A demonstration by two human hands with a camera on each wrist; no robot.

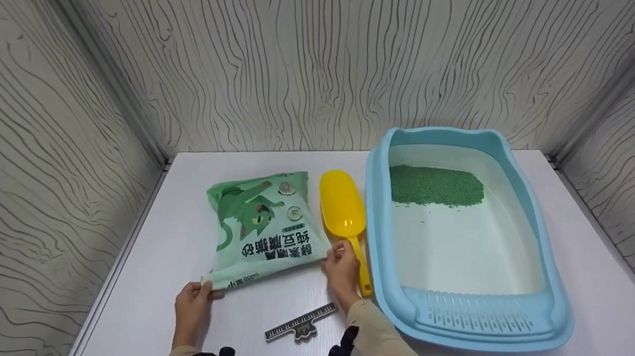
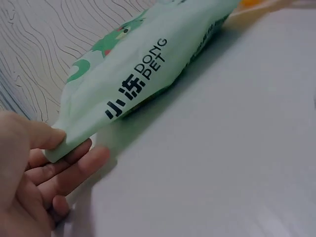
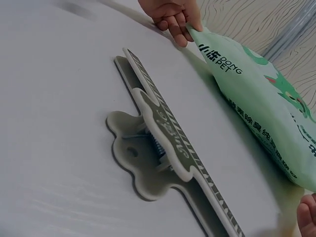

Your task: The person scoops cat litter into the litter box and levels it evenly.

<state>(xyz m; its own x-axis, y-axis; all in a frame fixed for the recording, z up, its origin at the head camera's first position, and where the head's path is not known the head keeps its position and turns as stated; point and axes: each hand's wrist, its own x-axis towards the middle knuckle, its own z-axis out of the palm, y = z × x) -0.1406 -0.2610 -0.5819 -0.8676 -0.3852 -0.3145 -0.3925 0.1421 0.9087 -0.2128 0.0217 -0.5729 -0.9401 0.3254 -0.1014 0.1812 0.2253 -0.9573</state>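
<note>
A pale green bag of cat litter (image 1: pixel 268 226), printed with a green cat, lies on the table, its near edge lifted slightly. My left hand (image 1: pixel 191 312) pinches the bag's near left corner between thumb and fingers; the left wrist view shows the thumb on top of the film. At the near right corner, my right hand (image 1: pixel 340 268) pinches the bag's edge, next to the handle of a yellow scoop (image 1: pixel 341 204). A long bag clip (image 1: pixel 301 325) with a scalloped grip and a keyboard pattern rests on the table between my forearms.
To the right stands a light blue litter box (image 1: pixel 379 224) with a slotted front ledge. Green pellets (image 1: pixel 435 186) are heaped at the far end of its floor. Wood-grain patterned panels (image 1: pixel 315 61) enclose the white table (image 1: pixel 139 268) at the back and sides.
</note>
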